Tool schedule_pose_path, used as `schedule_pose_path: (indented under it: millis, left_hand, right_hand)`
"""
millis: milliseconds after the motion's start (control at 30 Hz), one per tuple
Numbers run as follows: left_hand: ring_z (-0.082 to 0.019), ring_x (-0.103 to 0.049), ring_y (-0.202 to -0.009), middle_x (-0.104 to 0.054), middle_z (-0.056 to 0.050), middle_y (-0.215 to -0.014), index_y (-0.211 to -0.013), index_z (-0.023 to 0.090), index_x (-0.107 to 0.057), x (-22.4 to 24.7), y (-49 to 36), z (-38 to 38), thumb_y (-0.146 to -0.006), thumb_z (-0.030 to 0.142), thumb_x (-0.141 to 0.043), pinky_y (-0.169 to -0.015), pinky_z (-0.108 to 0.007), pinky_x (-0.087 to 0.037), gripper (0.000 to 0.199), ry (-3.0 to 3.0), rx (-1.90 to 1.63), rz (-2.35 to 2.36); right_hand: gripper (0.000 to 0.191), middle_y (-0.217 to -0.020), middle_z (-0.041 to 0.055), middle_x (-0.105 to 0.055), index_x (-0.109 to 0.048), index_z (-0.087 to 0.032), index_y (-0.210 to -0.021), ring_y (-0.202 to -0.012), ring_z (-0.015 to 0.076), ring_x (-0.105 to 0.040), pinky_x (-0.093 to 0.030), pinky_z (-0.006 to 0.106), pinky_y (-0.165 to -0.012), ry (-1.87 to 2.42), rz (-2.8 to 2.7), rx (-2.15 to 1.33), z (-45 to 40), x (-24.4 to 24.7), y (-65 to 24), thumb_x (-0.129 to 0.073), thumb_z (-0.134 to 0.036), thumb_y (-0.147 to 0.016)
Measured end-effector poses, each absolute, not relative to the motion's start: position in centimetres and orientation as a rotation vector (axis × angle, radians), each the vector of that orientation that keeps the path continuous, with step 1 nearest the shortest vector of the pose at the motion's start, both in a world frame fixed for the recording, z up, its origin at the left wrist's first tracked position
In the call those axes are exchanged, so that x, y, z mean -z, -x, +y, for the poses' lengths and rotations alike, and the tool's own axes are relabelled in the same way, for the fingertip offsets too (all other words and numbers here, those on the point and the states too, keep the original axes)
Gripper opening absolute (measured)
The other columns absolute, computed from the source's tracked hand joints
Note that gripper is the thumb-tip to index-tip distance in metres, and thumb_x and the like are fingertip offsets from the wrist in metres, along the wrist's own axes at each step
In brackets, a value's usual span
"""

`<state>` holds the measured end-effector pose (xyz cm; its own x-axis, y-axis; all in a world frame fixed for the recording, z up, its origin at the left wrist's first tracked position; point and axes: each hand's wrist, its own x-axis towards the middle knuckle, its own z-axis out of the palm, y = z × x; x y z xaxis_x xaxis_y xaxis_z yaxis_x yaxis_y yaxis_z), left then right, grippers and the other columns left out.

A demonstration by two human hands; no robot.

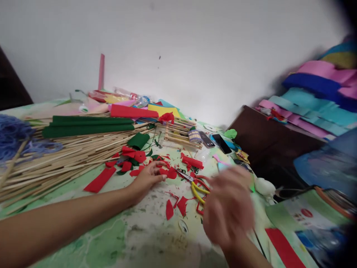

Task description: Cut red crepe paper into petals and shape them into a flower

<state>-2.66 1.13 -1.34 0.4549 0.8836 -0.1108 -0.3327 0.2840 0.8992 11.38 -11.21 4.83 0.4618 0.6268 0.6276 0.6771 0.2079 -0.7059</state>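
My left hand [149, 180] rests low over the table, its fingers curved and apart at a cut red piece [170, 172]; I see nothing gripped in it. Motion smears my right hand [230, 204], raised at the right, so its fingers and anything in them cannot be made out. Between the two hands lie scissors [199, 188] with yellow and red handles, blades pointing at the red piece. Small red scraps [182, 205] are scattered nearer to me. A rolled red piece [192, 161] lies beyond the scissors.
Bamboo sticks [75, 152] and dark green rolls [89, 126] cover the left, beside blue yarn [13, 137]. Two phones [222, 143] lie at the back right. A green container [304, 212] and a red strip [284, 247] are at the right edge.
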Motion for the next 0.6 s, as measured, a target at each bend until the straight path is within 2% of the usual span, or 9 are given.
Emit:
schedule_pose_path:
  millis: [67, 167, 267, 333, 467, 600]
  left_hand:
    - [-0.01, -0.058, -0.064, -0.063, 0.004, -0.074, -0.101, 0.02, -0.054, 1.3, 2.7, 1.1, -0.064, 0.017, -0.075, -0.059, -0.02, -0.042, 0.043, -0.95, -0.911, 0.694]
    - [-0.01, -0.06, -0.065, -0.065, 0.003, -0.075, -0.103, 0.02, -0.054, 1.1, 2.7, 1.0, -0.065, 0.018, -0.076, -0.061, -0.02, -0.044, 0.045, -0.959, -0.923, 0.695]
    - [-0.012, -0.063, -0.068, -0.068, 0.003, -0.074, -0.102, 0.02, -0.054, 1.1, 2.7, 0.9, -0.064, 0.019, -0.077, -0.064, -0.022, -0.046, 0.045, -0.961, -0.911, 0.687]
    - [-0.013, -0.064, -0.068, -0.069, 0.002, -0.072, -0.102, 0.02, -0.054, 1.2, 2.7, 0.8, -0.064, 0.019, -0.078, -0.064, -0.022, -0.046, 0.045, -0.967, -0.905, 0.674]
    - [-0.015, -0.066, -0.068, -0.07, 0.0, -0.073, -0.103, 0.019, -0.052, 1.4, 2.6, 0.8, -0.063, 0.017, -0.078, -0.063, -0.024, -0.048, 0.047, -0.977, -0.909, 0.658]
    - [-0.015, -0.066, -0.067, -0.07, 0.001, -0.073, -0.103, 0.019, -0.051, 1.4, 2.5, 0.7, -0.064, 0.016, -0.077, -0.064, -0.025, -0.05, 0.047, -0.992, -0.897, 0.661]
  right_hand:
    - [0.028, -0.102, 0.0046, -0.064, -0.06, -0.019, -0.103, -0.093, 0.018, -0.059, -0.05, 0.035, -0.081, 1.412, -1.24, -0.076, -7.2, -4.1, -12.0, -0.057, -0.038, -0.083]
    - [0.034, -0.1, 0.0071, -0.061, -0.057, -0.017, -0.104, -0.093, 0.0202, -0.056, -0.045, 0.035, -0.084, 1.354, -1.209, -0.44, -4.2, -1.7, -12.2, -0.061, -0.036, -0.076]
    - [0.036, -0.092, 0.0067, -0.061, -0.058, -0.017, -0.098, -0.081, 0.0194, -0.055, -0.045, 0.032, -0.075, 1.348, -1.129, -0.719, -4.0, 0.8, -11.5, -0.065, -0.037, -0.069]
    - [0.028, -0.079, 0.0036, -0.061, -0.06, -0.017, -0.087, -0.071, 0.017, -0.054, -0.044, 0.029, -0.066, 1.294, -1.1, -0.847, -4.4, 1.5, -10.9, -0.065, -0.036, -0.068]
    - [0.019, -0.061, -0.001, -0.056, -0.058, -0.018, -0.066, -0.056, 0.0129, -0.048, -0.039, 0.025, -0.056, 1.193, -1.054, -0.972, -4.7, 1.5, -10.6, -0.064, -0.036, -0.068]
    - [0.017, -0.056, -0.0028, -0.052, -0.058, -0.018, -0.063, -0.051, 0.0112, -0.043, -0.035, 0.023, -0.052, 1.199, -1.024, -0.986, -4.6, 1.5, -10.8, -0.062, -0.033, -0.069]
